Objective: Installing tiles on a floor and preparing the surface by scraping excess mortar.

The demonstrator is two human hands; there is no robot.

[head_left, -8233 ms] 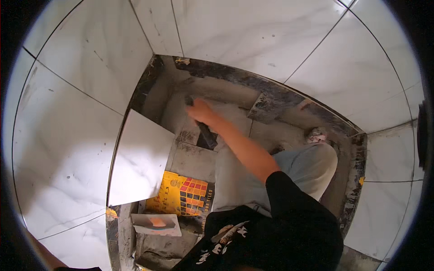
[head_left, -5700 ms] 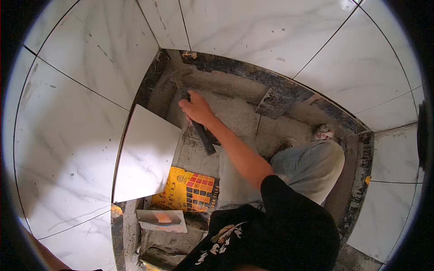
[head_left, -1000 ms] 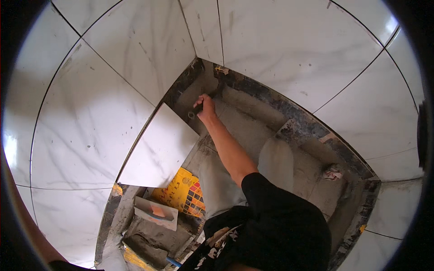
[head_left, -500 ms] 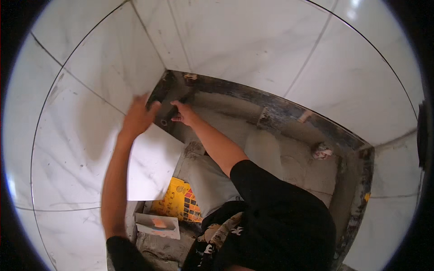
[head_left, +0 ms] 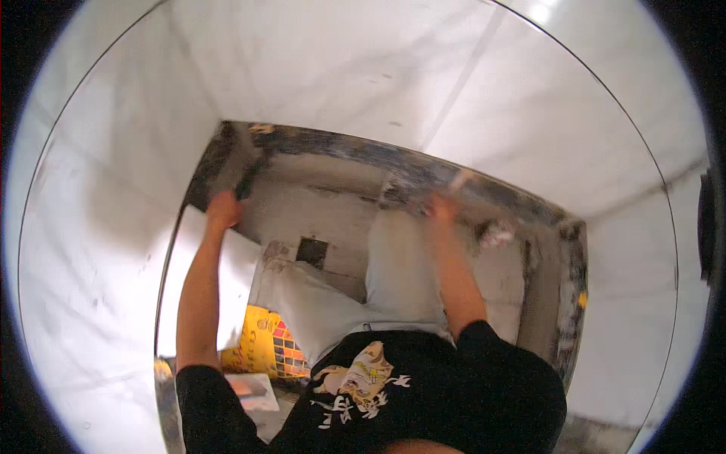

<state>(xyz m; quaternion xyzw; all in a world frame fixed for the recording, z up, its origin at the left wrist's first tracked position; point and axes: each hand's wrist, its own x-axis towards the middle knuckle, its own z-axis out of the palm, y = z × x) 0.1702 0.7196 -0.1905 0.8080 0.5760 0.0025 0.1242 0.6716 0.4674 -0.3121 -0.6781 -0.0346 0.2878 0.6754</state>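
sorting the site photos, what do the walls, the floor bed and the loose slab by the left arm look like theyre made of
Walls: glossy white tile, likely ceramic or porcelain; faint grey veining, thin joint lines, bright glare.
Floor bed: matt grey, rough and patchy, looks like cement mortar.
Loose slab: white, flat, straight-edged, probably the same tile; blur hides its finish.

A tiling site in a half-finished room: white marble-look wall tiles (head_left: 340, 60) rising around a bare grey mortar floor (head_left: 318, 212), loose tile (head_left: 242, 265) leaning just beside it.
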